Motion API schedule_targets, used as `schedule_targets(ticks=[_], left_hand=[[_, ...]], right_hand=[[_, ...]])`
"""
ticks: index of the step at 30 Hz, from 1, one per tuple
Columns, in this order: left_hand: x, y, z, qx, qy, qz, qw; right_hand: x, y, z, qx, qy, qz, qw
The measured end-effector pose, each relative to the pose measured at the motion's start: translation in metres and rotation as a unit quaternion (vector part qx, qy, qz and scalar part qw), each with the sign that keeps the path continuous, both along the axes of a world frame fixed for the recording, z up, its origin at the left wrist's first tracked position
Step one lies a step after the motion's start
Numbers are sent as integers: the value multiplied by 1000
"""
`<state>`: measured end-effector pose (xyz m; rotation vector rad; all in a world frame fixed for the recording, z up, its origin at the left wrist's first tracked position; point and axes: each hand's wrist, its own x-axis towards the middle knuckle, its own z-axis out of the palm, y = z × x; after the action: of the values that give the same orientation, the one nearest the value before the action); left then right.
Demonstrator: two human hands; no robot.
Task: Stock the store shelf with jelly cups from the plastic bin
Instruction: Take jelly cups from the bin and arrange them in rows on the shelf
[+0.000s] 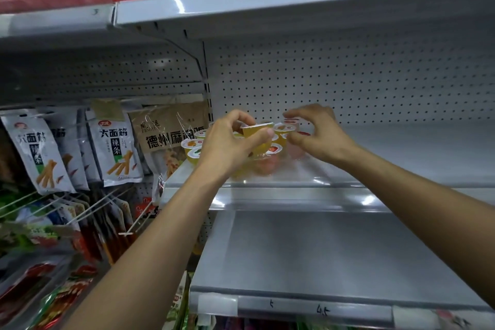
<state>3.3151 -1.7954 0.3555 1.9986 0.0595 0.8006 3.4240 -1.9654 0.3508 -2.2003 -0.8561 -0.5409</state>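
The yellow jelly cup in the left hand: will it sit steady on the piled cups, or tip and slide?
Probably stiff: the yellow jelly cup holds its shape pinched in the left hand. Likely slippery: its wall looks like glossy clear plastic. On the piled jelly cups, whose lids tilt differently, it may tip.

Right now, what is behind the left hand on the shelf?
Jelly cups stand on the shelf behind the left hand, which pinches a yellow cup. The hand covers some.

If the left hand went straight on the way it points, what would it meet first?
Probably the stacked jelly cups on the shelf, just beyond the yellow cup the left hand holds; depth is unclear.
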Motion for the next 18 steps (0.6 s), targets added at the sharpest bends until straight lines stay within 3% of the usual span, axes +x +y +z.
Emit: schedule_targets(ticks=[2, 5, 10, 12, 13, 15, 17, 18], left_hand=[[-2, -2, 0, -3, -11, -3, 1000], [-3, -9, 2, -24, -22, -21, 999], [-10, -21, 6, -111, -18, -106, 988], [-12, -22, 4, -98, -27, -101, 990], [-10, -19, 2, -38, -38, -68, 996], [-3, -11, -4, 178, -29, 48, 983], [2, -9, -10, 378, 23, 146, 914], [5, -9, -12, 433, 40, 163, 886]], right_hand=[[-23, 0, 8, 65, 20, 114, 991], [-47, 3, 14, 70, 59, 224, 970], [-52, 0, 11, 138, 77, 204, 966], [-48, -5, 5, 171, 82, 163, 968], [-45, -9, 1, 183, 85, 142, 969], [-39, -15, -7, 182, 91, 102, 974], [-36, -21, -13, 157, 97, 73, 980], [-35, -22, -16, 143, 101, 63, 983]])
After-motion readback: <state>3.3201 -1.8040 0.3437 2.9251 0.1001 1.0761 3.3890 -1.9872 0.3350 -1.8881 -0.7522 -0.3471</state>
